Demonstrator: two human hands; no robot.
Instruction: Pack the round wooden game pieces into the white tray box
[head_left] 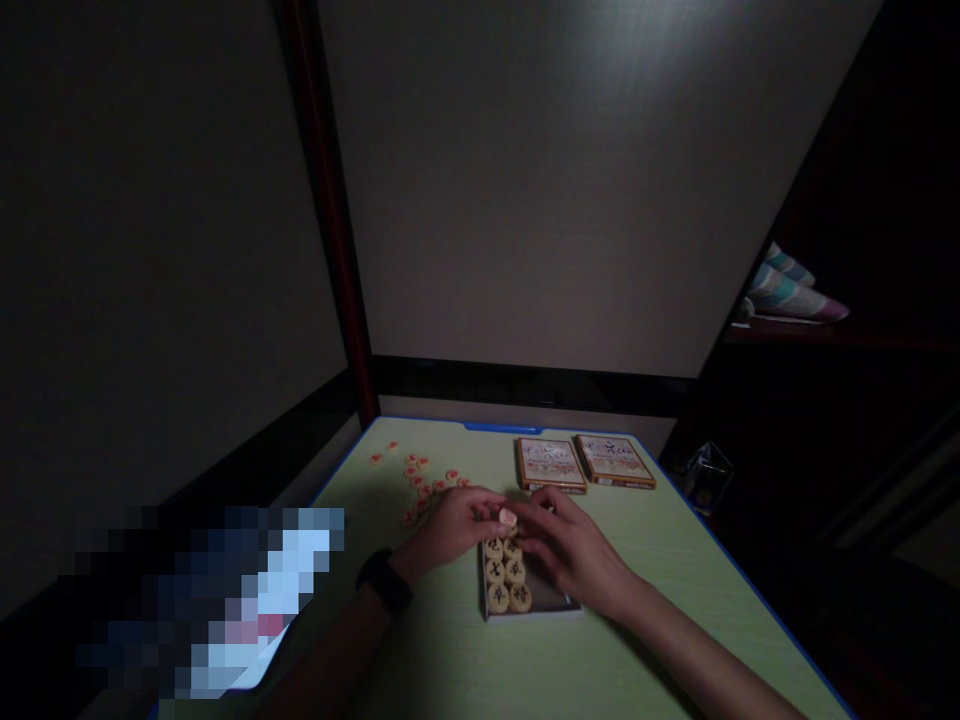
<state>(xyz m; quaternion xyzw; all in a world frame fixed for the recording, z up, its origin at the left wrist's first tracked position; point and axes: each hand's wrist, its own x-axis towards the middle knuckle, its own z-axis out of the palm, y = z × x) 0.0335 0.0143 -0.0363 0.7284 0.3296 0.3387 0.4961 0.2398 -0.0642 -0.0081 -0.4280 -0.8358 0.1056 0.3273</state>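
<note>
A shallow open box (531, 612) sits on the table in front of me, with several round Chinese chess pieces with dark characters (496, 571) in columns along its left side. Over the box's far end, my left hand (454, 528) pinches one pale Chinese chess piece with a reddish mark (508, 518) between thumb and fingers. My right hand (576, 552) reaches over the box from the right. Its fingers are apart, with the index fingertip close to the pinched piece; whether they touch cannot be told. The right hand covers part of the box. A dark watch (386, 583) is on my left wrist.
Loose pieces with red characters (424, 490) lie scattered beyond my left hand. Two flat printed boxes (551, 466) rest side by side near the far edge of the green table (675, 640). A wall panel (525, 220) rises behind. At left, a blurred-out bright object (255, 665) stands.
</note>
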